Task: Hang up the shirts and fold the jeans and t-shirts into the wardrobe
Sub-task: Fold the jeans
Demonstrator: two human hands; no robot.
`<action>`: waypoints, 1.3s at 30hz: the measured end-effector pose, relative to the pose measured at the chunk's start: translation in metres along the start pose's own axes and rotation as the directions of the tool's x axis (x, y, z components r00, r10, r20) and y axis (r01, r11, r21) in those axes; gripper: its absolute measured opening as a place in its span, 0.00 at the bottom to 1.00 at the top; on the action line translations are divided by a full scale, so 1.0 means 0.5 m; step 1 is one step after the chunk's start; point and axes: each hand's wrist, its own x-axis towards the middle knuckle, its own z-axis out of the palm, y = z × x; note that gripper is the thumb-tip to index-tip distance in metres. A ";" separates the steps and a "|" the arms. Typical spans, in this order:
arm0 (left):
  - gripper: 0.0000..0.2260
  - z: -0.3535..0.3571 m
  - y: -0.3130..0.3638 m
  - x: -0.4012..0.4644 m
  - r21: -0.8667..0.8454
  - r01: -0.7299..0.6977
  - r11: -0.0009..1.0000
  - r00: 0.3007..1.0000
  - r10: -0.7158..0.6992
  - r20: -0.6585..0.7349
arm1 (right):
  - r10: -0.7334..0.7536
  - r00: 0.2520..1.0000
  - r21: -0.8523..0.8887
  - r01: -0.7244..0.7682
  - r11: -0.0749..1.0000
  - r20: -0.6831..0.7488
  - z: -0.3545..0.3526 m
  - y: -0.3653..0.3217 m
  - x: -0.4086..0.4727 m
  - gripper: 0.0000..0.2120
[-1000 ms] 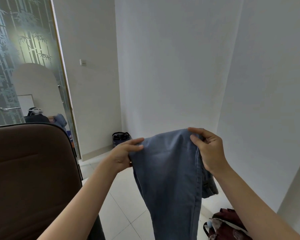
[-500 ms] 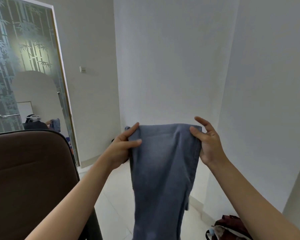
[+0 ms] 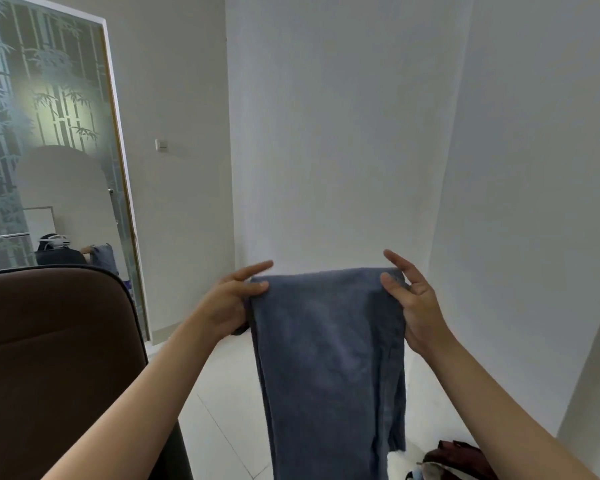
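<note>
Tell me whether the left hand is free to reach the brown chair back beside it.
Probably not yet: the left hand pinches one top corner of the jeans, the right hand the other. The chair back is otherwise unobstructed.

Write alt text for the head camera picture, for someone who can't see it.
Two bare hands hold blue jeans up by the top edge, the left hand pinching one corner and the right hand the other, the legs hanging down. A brown chair back stands at left before a bamboo-patterned glass door; white walls behind.
</note>
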 end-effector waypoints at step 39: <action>0.27 0.065 -0.074 0.046 -0.080 -0.075 0.994 0.994 0.080 0.074 | -0.192 0.968 -0.363 0.124 0.924 -0.160 -0.071 0.028 -0.017 0.15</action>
